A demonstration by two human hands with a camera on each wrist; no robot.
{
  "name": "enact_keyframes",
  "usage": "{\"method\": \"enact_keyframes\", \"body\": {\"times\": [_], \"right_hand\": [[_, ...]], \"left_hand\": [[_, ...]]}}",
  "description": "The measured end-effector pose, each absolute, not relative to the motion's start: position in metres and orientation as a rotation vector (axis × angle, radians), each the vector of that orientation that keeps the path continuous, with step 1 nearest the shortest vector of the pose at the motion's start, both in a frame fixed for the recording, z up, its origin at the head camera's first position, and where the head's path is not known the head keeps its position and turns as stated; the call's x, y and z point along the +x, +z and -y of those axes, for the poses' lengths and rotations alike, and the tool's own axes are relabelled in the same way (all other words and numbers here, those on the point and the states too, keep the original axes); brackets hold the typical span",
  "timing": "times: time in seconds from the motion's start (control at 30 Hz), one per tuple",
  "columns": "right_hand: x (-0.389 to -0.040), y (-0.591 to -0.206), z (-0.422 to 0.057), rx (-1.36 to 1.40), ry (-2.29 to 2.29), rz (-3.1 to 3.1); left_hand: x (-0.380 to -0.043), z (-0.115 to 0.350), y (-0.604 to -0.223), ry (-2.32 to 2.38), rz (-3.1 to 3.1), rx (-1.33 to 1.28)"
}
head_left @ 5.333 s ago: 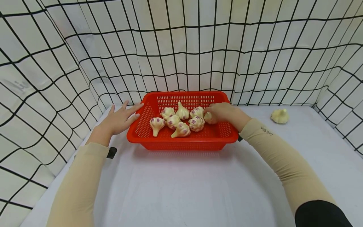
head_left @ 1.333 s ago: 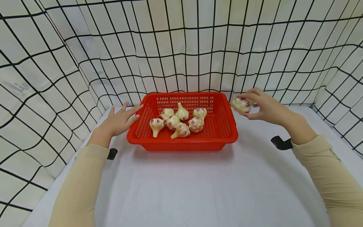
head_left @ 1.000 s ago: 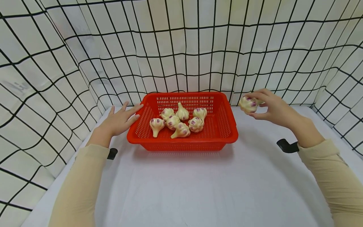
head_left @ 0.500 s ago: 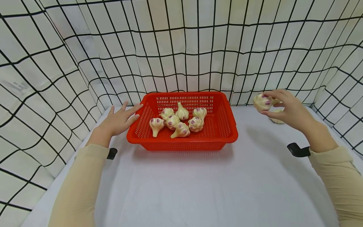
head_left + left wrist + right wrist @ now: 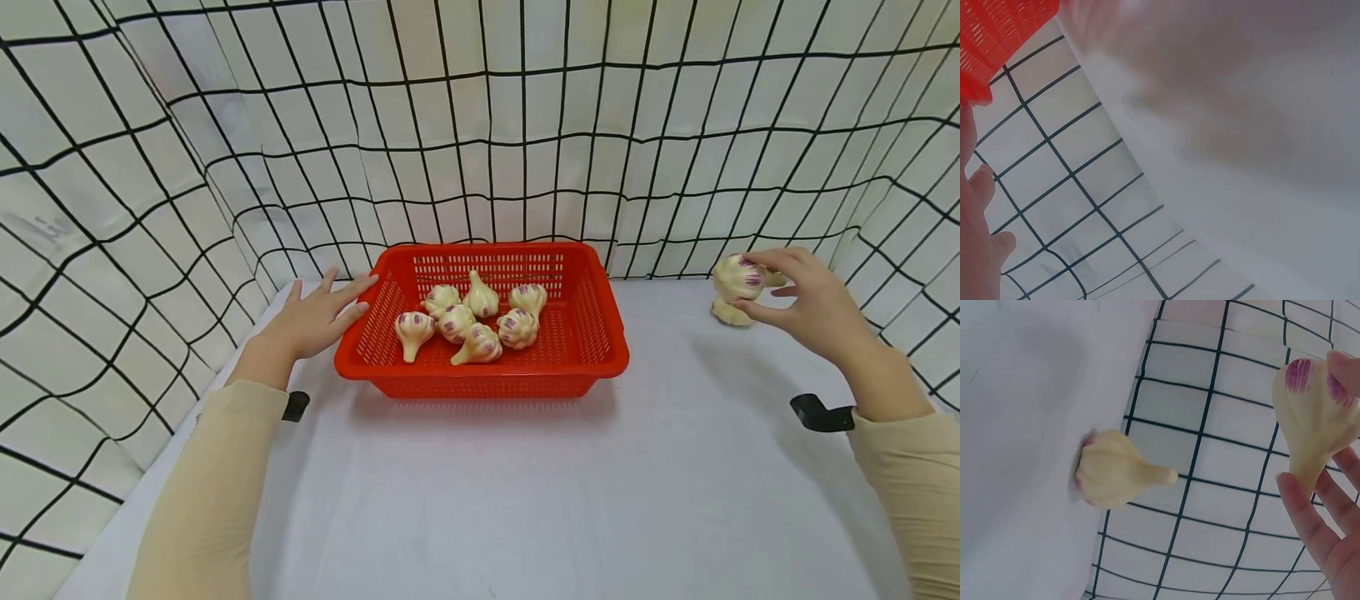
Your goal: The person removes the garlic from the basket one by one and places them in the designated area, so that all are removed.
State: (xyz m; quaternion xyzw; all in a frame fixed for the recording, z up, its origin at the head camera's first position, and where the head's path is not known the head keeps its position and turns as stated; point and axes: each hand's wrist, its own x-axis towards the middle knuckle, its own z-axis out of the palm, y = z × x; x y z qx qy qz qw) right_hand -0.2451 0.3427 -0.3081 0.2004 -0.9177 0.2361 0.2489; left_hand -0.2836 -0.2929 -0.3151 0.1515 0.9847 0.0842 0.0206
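My right hand (image 5: 813,304) pinches a garlic bulb (image 5: 738,277) between thumb and fingers, up off the table. In the right wrist view this held garlic bulb (image 5: 1313,412) shows purple streaks and a pale stem end. A second garlic bulb (image 5: 729,312) rests on the table just beneath it, partly hidden in the head view; the right wrist view shows it whole, stem pointing up. My left hand (image 5: 315,317), fingers spread, touches the left rim of the red basket (image 5: 480,385). Several garlic bulbs (image 5: 480,343) lie inside the basket, mostly toward its left and middle.
A white cloth covers the table (image 5: 480,492). Black grid netting (image 5: 525,150) over white sheeting stands along the back and both sides, close behind the basket and near the right hand.
The right hand has taken a garlic bulb from the basket's right side and carried it rightward, over the bulb on the table. My left hand stays at the rim.
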Motion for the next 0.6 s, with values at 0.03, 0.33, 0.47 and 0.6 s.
{"method": "enact_keyframes", "body": {"times": [0.03,0.33,0.47,0.6], "right_hand": [[-0.245,-0.309,-0.345,0.534,0.643,2.509],[-0.241,-0.318,-0.365,0.448,0.642,2.514],[-0.237,-0.323,-0.374,0.388,0.671,2.527],[-0.235,-0.326,-0.382,0.337,0.698,2.521]], "left_hand": [[-0.283,0.293,-0.315,0.260,-3.054,0.470],[-0.283,0.293,-0.315,0.267,-3.053,0.477],[-0.283,0.293,-0.315,0.264,-3.052,0.474],[-0.283,0.293,-0.316,0.263,-3.052,0.477]]}}
